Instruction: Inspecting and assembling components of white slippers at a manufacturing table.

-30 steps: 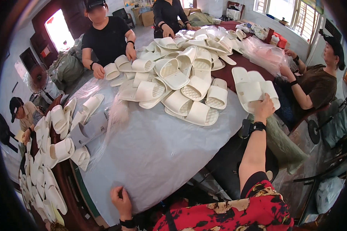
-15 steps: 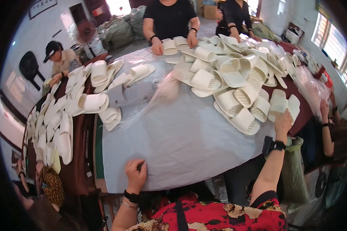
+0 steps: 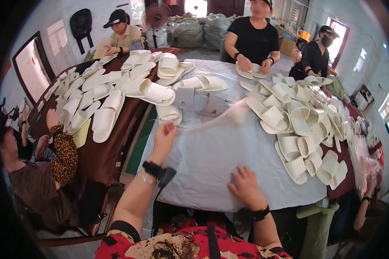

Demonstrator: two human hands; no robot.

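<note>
My left hand (image 3: 164,138) is at the near end of a cream slide slipper (image 3: 169,114), with its fingers curled in. Whether they grip anything is hidden by the hand itself. My right hand (image 3: 247,186) rests on the plastic-covered table (image 3: 207,159), fingers spread, holding nothing. Beyond my left hand are another cream slipper (image 3: 154,93) and a pair lying by a grey folded piece (image 3: 199,101). A heap of cream slippers (image 3: 300,118) spreads over the right side of the table.
Many slippers (image 3: 109,113) cover a brown table on the left, where a person in a patterned sleeve (image 3: 65,149) sits. Across from me a person in black (image 3: 253,41) handles a slipper pair. Clear film (image 3: 233,114) is bunched on my table. A green sack (image 3: 320,228) stands below right.
My view has swung left. My right hand has left a slipper at the right edge and now lies on the table. My left hand has reached forward to the slipper on the left.
</note>
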